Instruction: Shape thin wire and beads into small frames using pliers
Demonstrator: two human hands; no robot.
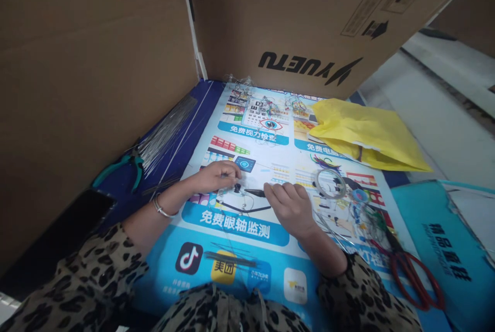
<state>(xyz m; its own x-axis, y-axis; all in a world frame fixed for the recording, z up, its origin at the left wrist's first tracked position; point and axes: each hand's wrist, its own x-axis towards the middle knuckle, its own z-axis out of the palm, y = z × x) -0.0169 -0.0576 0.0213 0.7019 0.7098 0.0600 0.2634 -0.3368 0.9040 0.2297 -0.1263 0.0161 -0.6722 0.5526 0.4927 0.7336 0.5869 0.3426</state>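
Observation:
My left hand (223,174) is closed in a pinch over the printed poster, its fingertips at a small dark piece (237,186) and fine wire. In my right fist (291,203) is a slim tool with a dark pointed tip (255,193), which points left toward the left fingertips. The tool's handle is hidden in the palm, so I cannot tell if it is tweezers or pliers. Just below both hands, thin wire with small clear beads (240,212) lies in a loose loop. A bundle of short dark wires (232,259) rests nearer to me.
Teal-handled pliers (122,169) and a bundle of straight silver wires (166,133) lie left. A tape roll (330,183), a yellow bag (371,131) and red-handled scissors (415,278) are right. Tangled beaded wires (266,105) lie at the back, before cardboard walls (294,17).

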